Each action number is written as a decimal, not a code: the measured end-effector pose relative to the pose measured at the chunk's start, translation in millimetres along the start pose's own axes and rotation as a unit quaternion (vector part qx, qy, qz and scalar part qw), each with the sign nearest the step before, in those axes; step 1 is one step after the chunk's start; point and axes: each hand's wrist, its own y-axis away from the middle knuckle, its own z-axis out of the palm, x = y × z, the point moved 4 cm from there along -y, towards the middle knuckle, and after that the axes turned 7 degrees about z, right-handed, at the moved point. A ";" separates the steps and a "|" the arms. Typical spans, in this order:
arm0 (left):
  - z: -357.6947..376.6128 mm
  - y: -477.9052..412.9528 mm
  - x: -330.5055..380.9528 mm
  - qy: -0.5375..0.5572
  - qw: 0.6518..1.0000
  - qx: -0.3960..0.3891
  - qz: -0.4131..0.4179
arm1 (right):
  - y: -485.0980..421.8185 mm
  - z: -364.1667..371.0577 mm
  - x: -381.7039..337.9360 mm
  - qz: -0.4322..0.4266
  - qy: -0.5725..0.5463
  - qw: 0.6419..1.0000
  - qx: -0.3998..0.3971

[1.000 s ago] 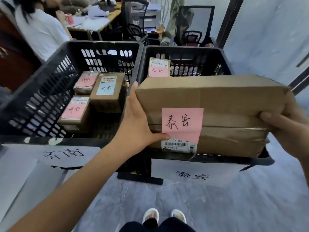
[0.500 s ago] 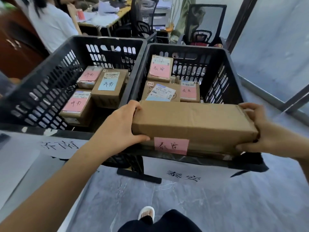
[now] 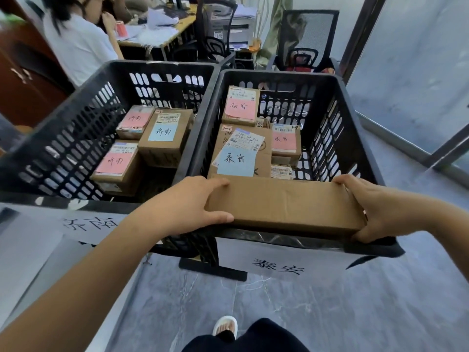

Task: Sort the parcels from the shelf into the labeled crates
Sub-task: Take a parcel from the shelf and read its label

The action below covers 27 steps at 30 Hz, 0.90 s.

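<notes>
Grey, marble-veined flooring (image 3: 317,313) fills the lower half of the view, smooth and faintly glossy. Two black plastic crates with slotted, lattice-like walls stand side by side: the left crate (image 3: 76,128) toward 10 o'clock, the right crate (image 3: 337,138) toward 1 o'clock. Each has a white paper sheet with bold black characters hanging off its near rim, the left sign (image 3: 88,224) at 9 o'clock and the right sign (image 3: 279,265) near 6 o'clock.

The long parcel (image 3: 286,201) is a flat rectangular box of plain, matte brown cardboard. It lies level across the near end of the right crate at about rim height; whether it touches the rim cannot be told. The left hand (image 3: 182,207) grasps its left end, fingers curled over the top and thumb along the near face. The right hand (image 3: 380,207) grasps the right end, fingers on top and thumb at the near corner.

Deeper in the right crate, toward 12 o'clock, sit smaller cardboard boxes: a blue-noted box (image 3: 237,160), a pink-noted box (image 3: 284,142) just beside it, and an upright box (image 3: 241,105) against the far wall. Three blocky parcels (image 3: 165,135) with handwritten paper notes lie in the left crate.

At 11 o'clock a seated person (image 3: 78,47) in a white shirt faces a cluttered desk (image 3: 162,31). A mesh-backed chair (image 3: 308,29) stands near 12 o'clock.
</notes>
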 end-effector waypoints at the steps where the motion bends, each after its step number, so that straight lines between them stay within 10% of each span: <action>1: -2.2 -0.4 -0.2 0.010 1.000 -0.004 0.000 | 1.2 -3.8 0.6 -0.002 0.004 1.000 0.001; 8: -7.4 -11.0 7.6 0.006 1.000 -0.006 0.024 | -3.4 -11.0 4.8 0.006 0.004 0.997 -0.075; 27: -21.3 -24.2 0.5 -0.011 0.999 -0.026 -0.019 | -8.3 5.0 -14.8 -0.024 -0.179 0.981 0.073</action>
